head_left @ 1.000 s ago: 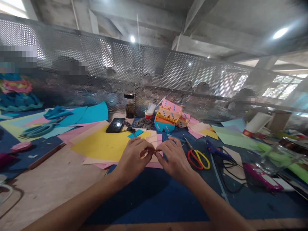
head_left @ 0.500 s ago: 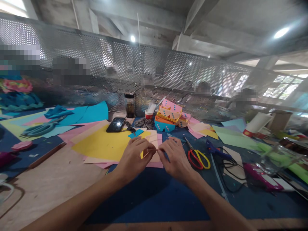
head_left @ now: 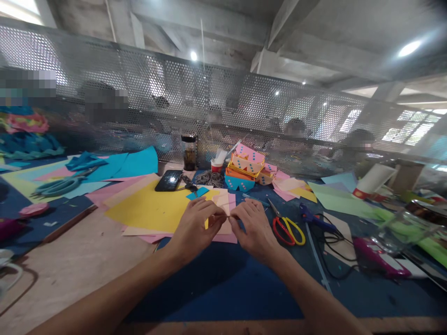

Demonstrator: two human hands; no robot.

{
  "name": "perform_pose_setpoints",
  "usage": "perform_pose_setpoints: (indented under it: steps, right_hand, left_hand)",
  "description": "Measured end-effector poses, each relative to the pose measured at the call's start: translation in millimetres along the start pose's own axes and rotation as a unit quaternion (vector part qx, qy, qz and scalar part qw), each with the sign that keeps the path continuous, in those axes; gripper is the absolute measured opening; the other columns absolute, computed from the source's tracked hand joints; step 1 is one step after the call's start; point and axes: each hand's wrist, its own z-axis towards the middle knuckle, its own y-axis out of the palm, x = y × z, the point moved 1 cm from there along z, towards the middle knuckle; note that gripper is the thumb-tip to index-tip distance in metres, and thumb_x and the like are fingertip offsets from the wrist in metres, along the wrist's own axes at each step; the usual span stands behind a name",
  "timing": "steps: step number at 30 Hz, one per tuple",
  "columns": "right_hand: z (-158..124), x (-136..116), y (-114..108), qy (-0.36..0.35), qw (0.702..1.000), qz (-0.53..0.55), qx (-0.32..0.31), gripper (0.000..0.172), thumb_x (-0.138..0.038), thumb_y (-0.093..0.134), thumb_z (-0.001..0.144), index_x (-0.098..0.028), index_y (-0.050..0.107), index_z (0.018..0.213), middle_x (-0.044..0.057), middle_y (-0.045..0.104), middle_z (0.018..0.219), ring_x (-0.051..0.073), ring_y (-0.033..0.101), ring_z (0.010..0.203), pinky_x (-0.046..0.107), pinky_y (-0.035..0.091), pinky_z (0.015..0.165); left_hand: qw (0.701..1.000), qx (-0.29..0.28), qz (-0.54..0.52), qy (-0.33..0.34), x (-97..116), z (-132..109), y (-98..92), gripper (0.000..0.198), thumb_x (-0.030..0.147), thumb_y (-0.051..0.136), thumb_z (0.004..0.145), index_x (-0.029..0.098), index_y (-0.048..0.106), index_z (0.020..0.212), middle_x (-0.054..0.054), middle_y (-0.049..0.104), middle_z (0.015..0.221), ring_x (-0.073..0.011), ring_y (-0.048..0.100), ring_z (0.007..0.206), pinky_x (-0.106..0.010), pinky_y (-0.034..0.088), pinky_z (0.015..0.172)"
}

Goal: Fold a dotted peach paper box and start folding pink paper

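My left hand (head_left: 197, 226) and my right hand (head_left: 253, 228) meet fingertip to fingertip over the near edge of the paper stack. Both are closed in a pinch. Between them shows a thin brownish strip or cord end (head_left: 227, 217), too small to name. Beneath and beyond my left hand lie a yellow sheet (head_left: 146, 208) and pink sheets (head_left: 228, 236). Scissors with red and yellow handles (head_left: 288, 230) lie just right of my right hand. A small blue paper piece (head_left: 197, 192) rests beyond my left hand.
Behind the hands are a phone (head_left: 169, 180), a jar (head_left: 189, 152), grey cord (head_left: 209, 178) and folded paper pieces (head_left: 244, 163). Right are a blue glue gun (head_left: 316, 218) with its cable and a glass jar (head_left: 407, 228). Teal-handled scissors (head_left: 57, 186) lie left. A perforated metal screen (head_left: 223, 93) stands behind.
Almost nothing differs. Both hands keep their pinch in the same place, and the view has shifted only slightly.
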Motion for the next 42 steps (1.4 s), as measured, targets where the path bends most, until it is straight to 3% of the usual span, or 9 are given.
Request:
perform_pose_setpoints:
  steps: [8,16,28,32,36,42]
  right_hand:
    - [0.1,-0.9,-3.1,-0.015,1.0,0.008,0.011,0.011,-0.018,0.05,0.1,-0.022,0.056,0.092,0.001,0.065,0.088,0.018,0.058,0.089,0.044,0.032,0.107]
    - [-0.4,3.4,2.6,0.027,0.999,0.045,0.002,0.007,-0.026,0.051,0.105,-0.022,0.057,0.103,0.0,0.068,0.093,0.017,0.062,0.092,0.042,0.03,0.11]
    - [-2.0,2.5,2.3,0.014,0.999,0.043,-0.008,0.014,-0.021,0.049,0.103,-0.023,0.06,0.095,0.001,0.07,0.091,0.019,0.062,0.091,0.044,0.031,0.109]
    - [-0.8,5.2,2.6,0.044,0.994,0.1,-0.005,0.017,-0.022,0.049,0.104,-0.025,0.065,0.105,0.002,0.075,0.101,0.019,0.066,0.098,0.045,0.029,0.112]
    - [1.2,5.9,2.6,0.1,0.976,0.195,0.006,0.025,-0.022,0.044,0.107,-0.026,0.066,0.116,0.002,0.077,0.105,0.019,0.069,0.103,0.04,0.037,0.105]
    - [1.1,5.3,5.5,0.145,0.955,0.256,0.018,0.018,-0.029,0.054,0.103,-0.024,0.068,0.112,0.004,0.075,0.107,0.021,0.068,0.104,0.034,0.047,0.092]
  left_hand:
    - [1.0,-0.008,-0.005,0.005,-0.1,0.9,2.5,0.01,0.015,0.065,0.093,0.021,0.066,0.085,0.004,0.065,0.074,-0.0161,0.061,0.074,-0.038,0.039,0.09]
    - [1.0,0.01,0.001,-0.002,-3.6,1.7,0.5,0.007,0.017,0.065,0.094,0.021,0.066,0.088,0.002,0.07,0.081,-0.0182,0.064,0.082,-0.039,0.04,0.09]
    - [1.0,-0.002,-0.005,0.001,-5.3,-0.1,3.1,0.009,0.017,0.066,0.093,0.021,0.066,0.086,0.003,0.067,0.076,-0.0168,0.063,0.077,-0.04,0.039,0.092]
    - [1.0,0.002,-0.001,-0.012,-4.9,1.8,1.6,0.008,0.02,0.064,0.095,0.021,0.067,0.087,0.002,0.068,0.078,-0.0182,0.062,0.079,-0.039,0.04,0.088]
    - [0.999,0.005,-0.006,-0.049,-4.8,3.2,-1.6,0.013,0.024,0.063,0.096,0.021,0.067,0.084,0.0,0.07,0.08,-0.0198,0.061,0.081,-0.037,0.042,0.083]
    - [0.998,0.014,-0.014,-0.059,-5.1,2.9,-2.1,0.014,0.03,0.063,0.096,0.021,0.069,0.087,-0.001,0.069,0.076,-0.0205,0.063,0.08,-0.037,0.044,0.082]
